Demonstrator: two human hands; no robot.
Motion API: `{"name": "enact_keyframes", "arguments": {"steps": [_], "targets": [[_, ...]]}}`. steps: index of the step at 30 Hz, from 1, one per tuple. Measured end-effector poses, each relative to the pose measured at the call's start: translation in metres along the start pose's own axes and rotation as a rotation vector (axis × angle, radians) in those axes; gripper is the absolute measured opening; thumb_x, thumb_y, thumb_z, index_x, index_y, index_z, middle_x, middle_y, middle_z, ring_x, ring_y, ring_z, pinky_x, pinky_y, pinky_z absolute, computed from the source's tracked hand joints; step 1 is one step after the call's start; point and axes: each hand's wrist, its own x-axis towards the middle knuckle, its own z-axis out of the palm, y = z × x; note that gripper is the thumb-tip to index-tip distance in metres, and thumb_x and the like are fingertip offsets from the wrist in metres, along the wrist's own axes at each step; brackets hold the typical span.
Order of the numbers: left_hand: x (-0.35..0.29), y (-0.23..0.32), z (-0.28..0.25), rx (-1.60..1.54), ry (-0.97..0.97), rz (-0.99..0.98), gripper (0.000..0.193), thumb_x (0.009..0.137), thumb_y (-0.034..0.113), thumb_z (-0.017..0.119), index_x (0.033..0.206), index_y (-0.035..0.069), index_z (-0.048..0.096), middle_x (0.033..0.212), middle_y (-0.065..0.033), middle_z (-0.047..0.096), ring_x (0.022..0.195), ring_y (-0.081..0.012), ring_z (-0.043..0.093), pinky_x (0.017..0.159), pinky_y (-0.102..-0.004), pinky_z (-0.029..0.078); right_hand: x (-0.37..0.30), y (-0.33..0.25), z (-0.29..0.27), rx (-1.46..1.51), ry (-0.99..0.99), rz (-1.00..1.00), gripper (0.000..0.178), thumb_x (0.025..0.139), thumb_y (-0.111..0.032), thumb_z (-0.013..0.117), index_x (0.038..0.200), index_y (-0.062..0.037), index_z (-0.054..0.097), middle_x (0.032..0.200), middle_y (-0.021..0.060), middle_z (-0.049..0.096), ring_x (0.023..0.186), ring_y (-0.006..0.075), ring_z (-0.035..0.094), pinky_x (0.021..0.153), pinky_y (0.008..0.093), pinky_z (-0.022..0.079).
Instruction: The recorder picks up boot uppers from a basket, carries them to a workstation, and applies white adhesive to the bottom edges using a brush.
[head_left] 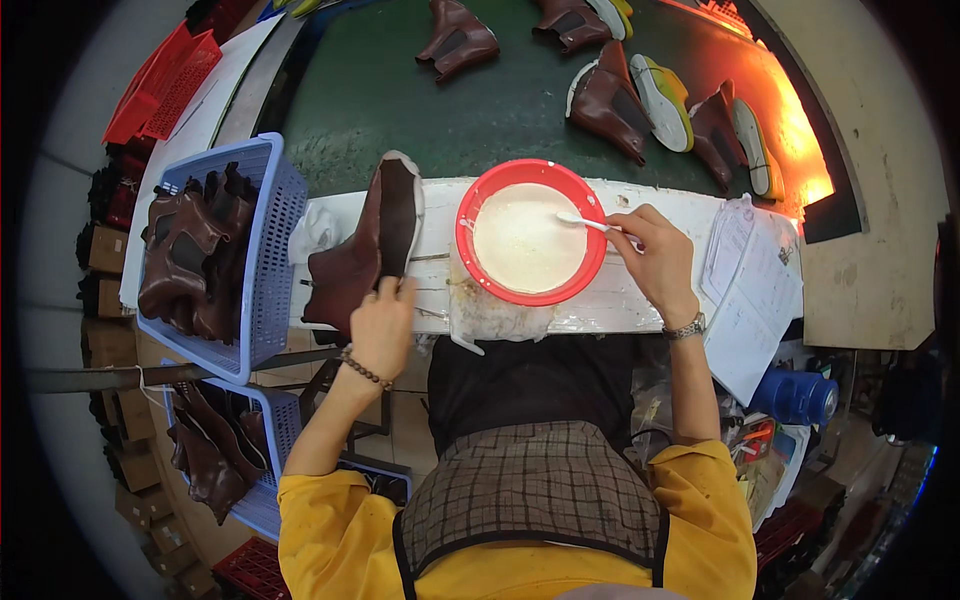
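- Clock directions run from the bowl. At 9 o'clock, a blue basket [275, 200] of brown uppers [195, 265]; I see no pale edging on them, so they look not yet worked.
- At 8 o'clock, a lower basket [280, 425] with more brown leather [205, 465]; its stage is hard to judge.
- At 9 o'clock on the white table [610, 318], the held boot [345, 260] lies on its side, underside toward 3 o'clock. It has a pale edge but no sole; whether coating is finished I cannot tell.
- Of the hands, the left hand [382, 325], at 8 o'clock, has its fingers curled onto the boot's heel end.
- At the centre, the red bowl [530, 299] of creamy liquid [525, 245].
- At 1 to 2 o'clock, two boots [605, 100] lie beside loose yellow-edged soles [660, 105]; joining seems left to do.
- At 3 o'clock, the right hand [655, 255] pinches a white brush [575, 219], fingers closed, its tip over the liquid.
- Between 3 and 4 o'clock, papers [750, 310] carry handwriting, too small to read; no brand is legible.
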Motion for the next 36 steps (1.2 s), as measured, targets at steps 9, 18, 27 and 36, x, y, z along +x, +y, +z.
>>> {"name": "enact_keyframes", "arguments": {"steps": [9,18,27,36], "targets": [[0.060,-0.034,-0.013,-0.353,0.501,0.031,0.091,0.074,0.023,0.083,0.150,0.000,0.038,0.129,-0.0239,0.055,0.109,-0.0411,0.059,0.093,-0.0462,0.049,0.009,-0.027,0.012,-0.318,-0.042,-0.181,0.008,0.082,-0.019,0.075,0.084,-0.0111,0.072,0.085,0.0018,0.062,0.079,0.0225,0.063,0.066,0.0387,0.052],[0.065,-0.075,-0.043,-0.832,0.334,-0.069,0.048,0.081,0.012,0.069,0.125,-0.005,0.062,0.101,-0.0181,0.074,0.092,-0.0299,0.072,0.086,-0.0357,0.054,0.007,-0.018,-0.016,-0.073,-0.159,0.121,0.015,0.086,-0.020,0.075,0.097,-0.0114,0.078,0.083,0.0053,0.066,0.072,0.0215,0.065,0.062,0.0336,0.049],[0.057,-0.018,-0.101,-1.237,-0.494,0.040,0.035,0.086,0.008,0.072,0.118,-0.005,0.066,0.099,-0.0019,0.070,0.085,-0.0083,0.062,0.075,-0.0249,0.052,0.048,-0.057,-0.004,0.246,0.037,-0.396,0.024,0.074,-0.007,0.083,0.097,-0.0113,0.080,0.090,0.0015,0.067,0.089,0.0164,0.061,0.084,0.0310,0.039],[0.055,-0.017,-0.104,-1.587,0.099,-0.098,0.023,0.090,0.006,0.071,0.111,-0.005,0.070,0.097,-0.0045,0.073,0.085,-0.0101,0.066,0.076,-0.0257,0.054,0.014,-0.069,0.010,0.348,0.109,-0.286,0.021,0.074,-0.013,0.085,0.095,-0.0146,0.079,0.088,-0.0025,0.064,0.084,0.0135,0.058,0.083,0.0316,0.035]]}}
